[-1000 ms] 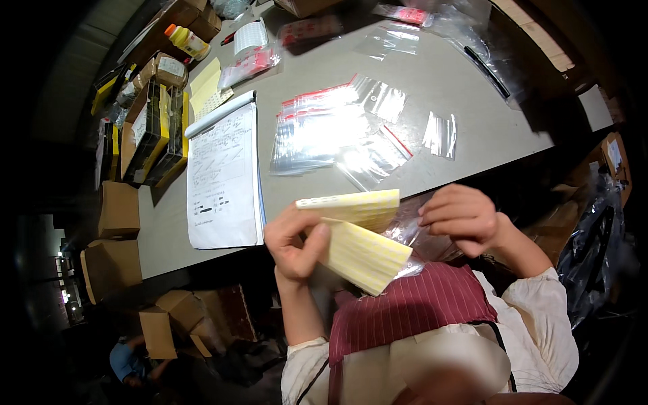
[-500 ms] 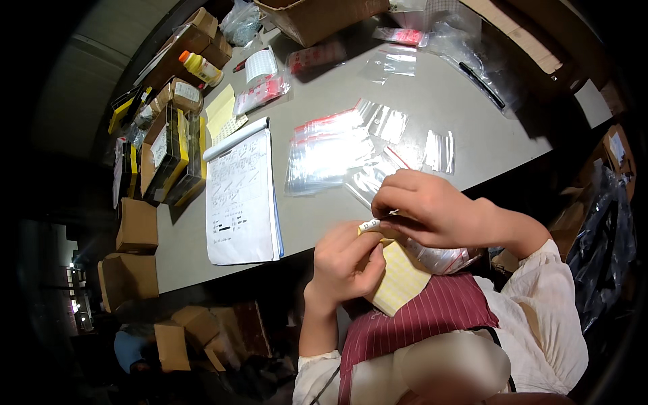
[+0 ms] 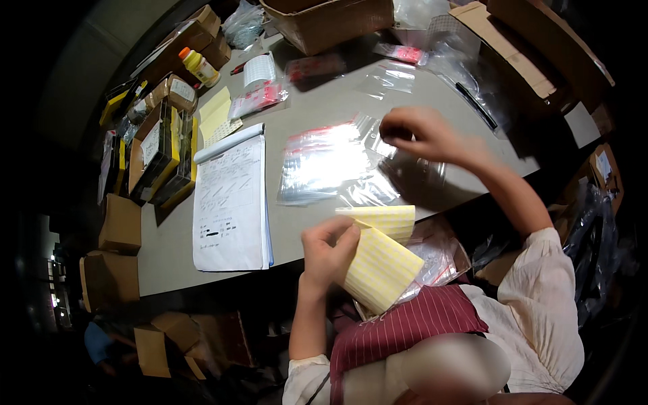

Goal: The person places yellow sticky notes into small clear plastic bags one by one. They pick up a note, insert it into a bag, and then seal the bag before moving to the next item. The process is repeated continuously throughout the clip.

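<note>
My left hand (image 3: 329,251) pinches a folded yellow sheet of small labels (image 3: 383,263) in front of the table's near edge. Out over the table, my right hand (image 3: 415,131) is closed, fingers curled and thumb tucked in; whatever it may hold is too small to make out. Under and beside it lie loose clear zip bags (image 3: 368,138). To their left is an overlapping row of clear zip bags (image 3: 320,165) with red seal lines, shining under the light. Behind the label sheet, an open box with bagged items (image 3: 442,260) shows in part.
A handwritten notepad (image 3: 233,202) lies on the left of the table (image 3: 297,239). Black-and-yellow boxes (image 3: 158,152) and an orange-capped bottle (image 3: 199,66) stand at the left edge. A black marker (image 3: 476,106) lies at right. A cardboard box (image 3: 331,27) stands at the back.
My right hand has left the label sheet and moved up and away over the zip bags. The sheet hangs more open in my left hand, which has barely moved.
</note>
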`<state>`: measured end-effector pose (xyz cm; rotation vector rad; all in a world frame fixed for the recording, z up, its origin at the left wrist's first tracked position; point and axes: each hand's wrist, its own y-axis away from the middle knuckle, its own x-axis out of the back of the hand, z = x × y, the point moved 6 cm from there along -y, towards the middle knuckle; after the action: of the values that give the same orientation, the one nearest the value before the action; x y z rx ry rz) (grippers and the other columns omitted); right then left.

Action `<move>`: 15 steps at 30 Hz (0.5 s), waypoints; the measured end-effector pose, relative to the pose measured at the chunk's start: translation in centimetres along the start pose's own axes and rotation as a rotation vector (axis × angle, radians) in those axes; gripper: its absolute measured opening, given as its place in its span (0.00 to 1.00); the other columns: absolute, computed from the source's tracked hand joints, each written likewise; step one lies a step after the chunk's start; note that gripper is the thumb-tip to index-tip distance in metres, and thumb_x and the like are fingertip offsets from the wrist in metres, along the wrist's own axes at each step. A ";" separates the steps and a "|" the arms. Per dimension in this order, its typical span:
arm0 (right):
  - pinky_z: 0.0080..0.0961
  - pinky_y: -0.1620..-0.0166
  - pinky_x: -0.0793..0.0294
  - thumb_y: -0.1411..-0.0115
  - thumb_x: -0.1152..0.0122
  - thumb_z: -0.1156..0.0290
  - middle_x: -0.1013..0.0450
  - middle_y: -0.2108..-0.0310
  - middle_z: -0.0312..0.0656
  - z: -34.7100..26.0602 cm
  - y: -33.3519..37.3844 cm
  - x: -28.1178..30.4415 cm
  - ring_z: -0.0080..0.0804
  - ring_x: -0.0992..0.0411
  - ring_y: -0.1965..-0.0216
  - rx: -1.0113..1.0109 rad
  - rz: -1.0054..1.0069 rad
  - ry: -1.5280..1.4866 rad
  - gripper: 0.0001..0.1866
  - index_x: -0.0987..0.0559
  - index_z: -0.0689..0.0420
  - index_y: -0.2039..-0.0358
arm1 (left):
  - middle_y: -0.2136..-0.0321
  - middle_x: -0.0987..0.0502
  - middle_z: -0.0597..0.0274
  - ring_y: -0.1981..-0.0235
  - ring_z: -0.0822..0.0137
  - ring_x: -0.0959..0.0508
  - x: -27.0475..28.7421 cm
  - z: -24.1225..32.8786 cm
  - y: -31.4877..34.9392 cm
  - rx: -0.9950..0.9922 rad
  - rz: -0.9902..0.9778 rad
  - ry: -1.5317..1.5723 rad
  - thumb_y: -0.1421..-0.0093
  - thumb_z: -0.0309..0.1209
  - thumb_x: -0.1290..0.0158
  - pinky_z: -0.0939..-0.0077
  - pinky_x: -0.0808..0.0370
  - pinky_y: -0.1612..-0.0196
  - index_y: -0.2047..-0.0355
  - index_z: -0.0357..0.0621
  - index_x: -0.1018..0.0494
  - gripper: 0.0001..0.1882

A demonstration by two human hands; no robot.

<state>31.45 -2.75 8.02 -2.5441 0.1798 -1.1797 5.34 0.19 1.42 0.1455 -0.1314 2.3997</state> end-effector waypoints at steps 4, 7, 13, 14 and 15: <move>0.42 0.61 0.26 0.43 0.36 0.71 0.24 0.68 0.54 3.8 -3.0 -1.1 0.53 0.25 0.66 -0.080 -0.287 0.246 0.11 0.22 0.65 0.64 | 0.78 0.19 0.57 0.76 0.71 0.22 -0.2 -0.5 -0.6 -0.190 -0.033 -0.093 0.43 0.25 0.39 0.76 0.26 0.70 0.70 0.32 0.20 0.07; 0.47 0.57 0.25 0.46 0.35 0.70 0.24 0.70 0.55 4.7 -3.1 -2.7 0.57 0.24 0.63 -0.008 -0.156 0.421 0.10 0.22 0.64 0.71 | 0.78 0.20 0.56 0.77 0.70 0.22 0.4 -1.0 -0.5 -0.183 -0.035 -0.093 0.44 0.26 0.39 0.76 0.27 0.71 0.71 0.33 0.20 0.06; 0.46 0.56 0.24 0.46 0.33 0.62 0.22 0.68 0.53 5.4 -5.7 -0.5 0.53 0.22 0.61 -0.254 -0.311 0.542 0.14 0.20 0.62 0.68 | 0.76 0.19 0.51 0.76 0.58 0.19 1.0 -1.4 -0.3 -0.176 -0.029 -0.139 0.46 0.26 0.38 0.70 0.24 0.70 0.71 0.36 0.20 0.05; 0.46 0.56 0.24 0.46 0.32 0.61 0.21 0.67 0.53 5.9 -6.4 0.9 0.52 0.22 0.61 -0.348 -0.359 0.511 0.15 0.19 0.61 0.67 | 0.76 0.19 0.52 0.76 0.58 0.19 0.8 -1.2 -0.5 -0.198 -0.029 -0.145 0.46 0.26 0.38 0.70 0.25 0.70 0.71 0.36 0.20 0.05; 0.43 0.56 0.23 0.47 0.30 0.61 0.20 0.66 0.53 8.8 -7.2 2.4 0.52 0.21 0.60 -0.307 -0.246 0.460 0.17 0.18 0.61 0.64 | 0.76 0.20 0.52 0.77 0.59 0.19 0.7 -0.9 -0.6 -0.219 -0.030 -0.151 0.46 0.26 0.38 0.70 0.25 0.71 0.72 0.36 0.20 0.05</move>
<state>39.49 5.57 6.98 -2.5536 0.1682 -1.9624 5.20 1.19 0.62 0.2240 -0.4566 2.3250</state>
